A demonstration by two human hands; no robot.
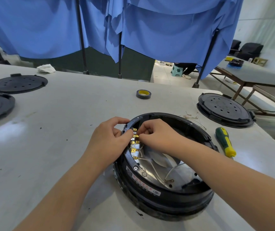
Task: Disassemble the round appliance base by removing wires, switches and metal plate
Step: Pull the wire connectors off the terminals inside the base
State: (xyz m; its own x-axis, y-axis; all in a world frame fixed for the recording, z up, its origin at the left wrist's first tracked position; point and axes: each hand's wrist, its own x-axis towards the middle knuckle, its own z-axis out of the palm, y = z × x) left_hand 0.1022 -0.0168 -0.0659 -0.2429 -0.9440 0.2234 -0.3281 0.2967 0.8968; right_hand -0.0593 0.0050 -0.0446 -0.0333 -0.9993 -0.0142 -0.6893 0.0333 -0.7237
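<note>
Round appliance base (165, 195) sits open side up on the grey table (53, 147), near the front edge, right of centre. Inside the black ring: shiny metal plate (181, 174) at the bottom, white wires (156, 170) looping across it, one ending in a ring lug. Row of brass spade terminals (134, 148) runs along the inner left wall.

Left hand (110, 140) grips the left rim of the base from outside, fingers curled over the edge, thumb by the top terminals. Right hand (156, 135) reaches into the base, fingers curled tight and pinching at the upper terminals; exactly what sits between the fingertips is hidden.

Green-and-yellow screwdriver (225, 142) lies on the table just right of the base. Roll of black tape (143, 94) stands further back. Closed black base (225, 110) at the right edge, loose thin wires (193, 117) beside it. Two flat black covers (17, 84) at the left, crumpled white rag (46, 68) behind them. Blue curtains (166, 30) hang beyond the table.
</note>
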